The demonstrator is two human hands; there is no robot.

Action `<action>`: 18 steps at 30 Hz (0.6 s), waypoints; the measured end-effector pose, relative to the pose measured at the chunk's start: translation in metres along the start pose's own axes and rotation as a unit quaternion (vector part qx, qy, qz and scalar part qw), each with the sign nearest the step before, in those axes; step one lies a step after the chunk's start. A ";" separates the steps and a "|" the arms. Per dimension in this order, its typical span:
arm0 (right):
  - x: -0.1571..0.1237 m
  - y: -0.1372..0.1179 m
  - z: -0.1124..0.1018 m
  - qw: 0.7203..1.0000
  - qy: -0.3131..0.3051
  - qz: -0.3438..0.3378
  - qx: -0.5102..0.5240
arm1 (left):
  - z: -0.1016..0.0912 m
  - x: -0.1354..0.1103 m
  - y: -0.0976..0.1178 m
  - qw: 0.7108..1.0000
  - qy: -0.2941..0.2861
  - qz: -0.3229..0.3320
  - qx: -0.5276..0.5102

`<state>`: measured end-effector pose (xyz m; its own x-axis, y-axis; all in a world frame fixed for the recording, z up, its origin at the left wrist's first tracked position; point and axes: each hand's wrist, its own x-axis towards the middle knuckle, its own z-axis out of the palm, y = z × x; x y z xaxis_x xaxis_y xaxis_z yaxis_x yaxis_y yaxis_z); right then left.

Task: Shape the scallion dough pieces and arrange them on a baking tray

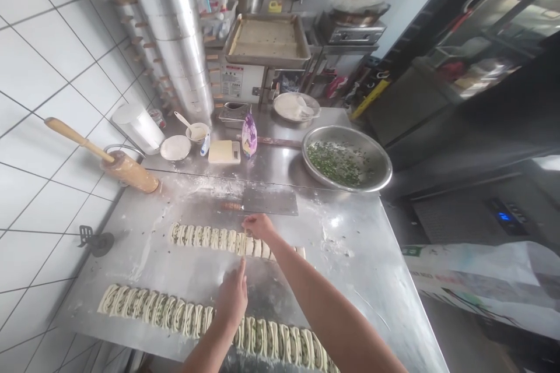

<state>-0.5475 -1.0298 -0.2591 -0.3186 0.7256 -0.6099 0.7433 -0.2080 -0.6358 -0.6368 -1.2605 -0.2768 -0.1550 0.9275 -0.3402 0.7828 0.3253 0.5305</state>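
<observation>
Steel tabletop (363, 262) | scallion dough rows (214, 238) spaced apart, cleaver (269, 201) in easy reach | right hand (258, 226) curled on row, pinch unclear | left hand (231, 297) open

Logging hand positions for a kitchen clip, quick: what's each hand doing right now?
Left hand: open, holding nothing.
Right hand: curled at the upper row of sliced scallion dough; whether it grips any cannot be told.

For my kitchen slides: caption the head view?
Left hand and right hand over rows of cut green-flecked dough on a floured steel table, a cleaver nearby.
</observation>
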 end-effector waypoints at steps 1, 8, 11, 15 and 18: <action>-0.002 0.004 -0.004 1.000 0.000 -0.001 0.000 | -0.001 -0.002 0.005 1.000 0.000 0.005 0.002; -0.003 0.022 -0.001 0.998 0.025 0.008 -0.049 | 0.014 -0.002 0.020 0.999 -0.038 -0.033 -0.017; 0.000 0.024 0.013 0.995 0.068 0.009 -0.078 | 0.023 0.002 0.019 0.998 -0.040 -0.042 -0.008; 0.000 0.023 0.020 0.991 0.094 0.011 -0.091 | 0.028 0.006 0.016 0.998 -0.040 -0.037 -0.021; -0.001 0.019 0.011 0.995 0.068 0.014 -0.077 | 0.025 0.005 0.017 0.998 -0.016 -0.040 -0.053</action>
<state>-0.5397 -1.0419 -0.2755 -0.2229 0.8049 -0.5500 0.8348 -0.1338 -0.5341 -0.6095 -1.2550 -0.2892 -0.1926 0.8923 -0.4083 0.7002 0.4165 0.5799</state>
